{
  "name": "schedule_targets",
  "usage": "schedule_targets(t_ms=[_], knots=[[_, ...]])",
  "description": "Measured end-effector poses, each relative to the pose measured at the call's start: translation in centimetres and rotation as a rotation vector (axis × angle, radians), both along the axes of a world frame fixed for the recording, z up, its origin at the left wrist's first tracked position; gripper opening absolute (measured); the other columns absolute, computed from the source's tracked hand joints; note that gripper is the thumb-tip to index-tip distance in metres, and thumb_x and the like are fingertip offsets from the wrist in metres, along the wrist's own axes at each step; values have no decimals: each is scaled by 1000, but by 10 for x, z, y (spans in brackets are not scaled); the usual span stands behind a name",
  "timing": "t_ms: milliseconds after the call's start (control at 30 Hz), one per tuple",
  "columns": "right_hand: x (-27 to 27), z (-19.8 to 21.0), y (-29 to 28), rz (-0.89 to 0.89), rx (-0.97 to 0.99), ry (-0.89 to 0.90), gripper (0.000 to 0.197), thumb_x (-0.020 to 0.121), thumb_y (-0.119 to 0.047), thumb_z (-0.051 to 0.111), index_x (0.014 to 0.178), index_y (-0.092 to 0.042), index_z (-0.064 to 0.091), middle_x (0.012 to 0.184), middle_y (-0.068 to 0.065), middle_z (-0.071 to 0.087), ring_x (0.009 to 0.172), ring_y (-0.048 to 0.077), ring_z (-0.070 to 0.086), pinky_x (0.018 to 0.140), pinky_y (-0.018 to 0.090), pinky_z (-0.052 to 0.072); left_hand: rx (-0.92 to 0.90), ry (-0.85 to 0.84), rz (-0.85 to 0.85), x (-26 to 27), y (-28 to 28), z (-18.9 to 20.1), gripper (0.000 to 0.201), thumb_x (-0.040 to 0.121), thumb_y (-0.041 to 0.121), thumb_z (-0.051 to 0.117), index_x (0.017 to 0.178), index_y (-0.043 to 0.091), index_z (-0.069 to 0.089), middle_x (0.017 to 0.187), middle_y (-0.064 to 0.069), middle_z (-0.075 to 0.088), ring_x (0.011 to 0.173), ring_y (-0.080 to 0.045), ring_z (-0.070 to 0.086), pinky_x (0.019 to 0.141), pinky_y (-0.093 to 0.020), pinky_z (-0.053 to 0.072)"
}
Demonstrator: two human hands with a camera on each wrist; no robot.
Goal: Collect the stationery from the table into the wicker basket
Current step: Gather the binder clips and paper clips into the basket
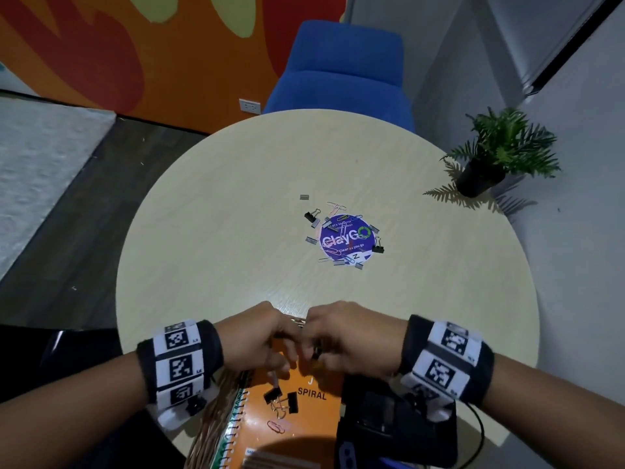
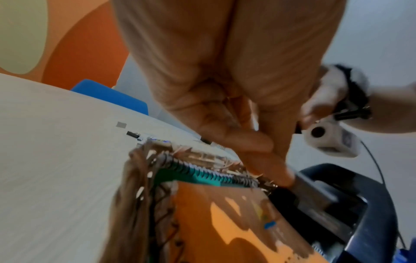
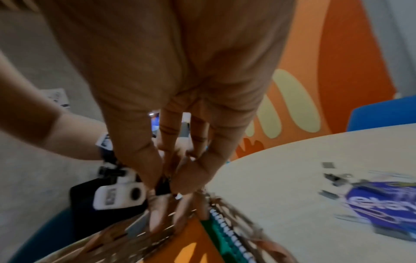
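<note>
**Small clips at risk of spilling at the basket rim**

Both hands meet at lower centre of the head view, over the far rim of the basket [image 1: 216,431]. Left hand [image 1: 260,336] and right hand [image 1: 345,333] touch at the fingertips, fingers curled inward. A small dark object shows between the right fingers [image 1: 316,353], probably a binder clip; too blurred to be sure. Left grip: fingers bunched together, contents not visible, so I cannot tell what it holds, if anything.

Basket sits at the near tabletop [image 1: 236,198] edge, bottom centre. Inside: orange notebook [image 1: 304,418], with binder clips [image 1: 280,397] and paper clips [image 1: 275,426] lying loose on its cover.

Still out: a scatter of clips [image 1: 341,238] around the purple sticker [image 1: 345,236] at frame centre, one grey piece [image 1: 304,197] just above it. Well apart from the hands.

Risks, as judged:
- Hands release right at the rim. A small clip let go there may fall outside, onto the tabletop or off its edge to the floor.
- Notebook cover is smooth and looks tilted; clips landing on it may slide or bounce.
- Open weave in the basket wall; thin paper clips may slip through.
- Paper clips lie flat on the sticker, hard to pinch; a few are easily left behind.
- Plant [image 1: 500,154] at upper right is far from the reach path; low concern.
</note>
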State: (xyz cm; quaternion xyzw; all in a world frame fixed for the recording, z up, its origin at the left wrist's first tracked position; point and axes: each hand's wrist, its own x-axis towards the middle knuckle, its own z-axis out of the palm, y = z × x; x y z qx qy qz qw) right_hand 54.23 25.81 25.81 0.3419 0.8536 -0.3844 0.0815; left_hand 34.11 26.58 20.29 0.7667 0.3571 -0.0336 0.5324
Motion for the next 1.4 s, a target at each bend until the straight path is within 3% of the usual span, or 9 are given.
schedule_targets(t_ms=[133,333,533,633,767,967,1167,1333,1400], knots=[[-14,1,-19,117,-21,-25,21,75,-6,63,95,-12,66,106,10,59,95,30,57,76,36,47,148,60,11,6,-3,-11,34,60,29,84,85,35,62,66,24,63,60,2,59,56,-12,41],[-10,-5,-20,172,-32,-121,31,83,-13,61,113,-18,66,113,10,61,103,30,58,82,37,47,8,44,130,3,1,-15,40,64,23,85,98,27,65,88,8,68,61,-3,62,60,-15,50],[53,-16,67,-332,83,-182,22,84,-22,65,107,-19,67,109,2,68,88,19,65,79,27,48,125,68,256,4,47,14,22,78,31,75,97,23,68,85,7,71,69,-9,65,70,-23,54],[84,-49,115,-541,220,-299,29,82,-23,68,110,-16,65,111,7,67,98,26,63,81,28,44,328,140,322,13,99,23,22,81,29,71,100,17,68,84,5,69,76,-16,67,71,-22,50],[96,-102,141,-675,232,-424,42,82,-19,64,124,-17,58,119,14,58,110,34,57,89,35,46,509,312,350,35,172,-7,29,84,27,68,107,11,66,104,-7,69,92,-23,65,84,-28,47],[95,-144,136,-806,263,-381,19,83,-17,60,100,-11,65,110,13,53,95,34,60,78,33,46,509,448,386,67,220,-69,34,84,19,66,116,12,64,121,-12,63,110,-31,59,90,-35,46],[99,-136,123,-753,195,-313,8,79,-15,60,85,-11,64,99,9,53,87,31,58,69,28,38,515,448,395,80,226,-92,22,81,11,64,102,10,69,114,-10,67,106,-30,60,83,-30,46],[81,-73,93,-523,92,-67,11,75,-17,70,84,-14,65,90,0,57,80,19,59,77,36,53,453,487,478,76,218,-84,19,74,12,65,93,10,68,101,-9,68,92,-30,64,72,-30,50],[63,-48,69,-381,50,6,12,75,-17,70,86,-14,66,92,-1,59,80,14,59,76,30,53,406,460,538,68,212,-78,16,71,11,66,87,11,64,97,-8,67,83,-28,62,66,-28,48]])
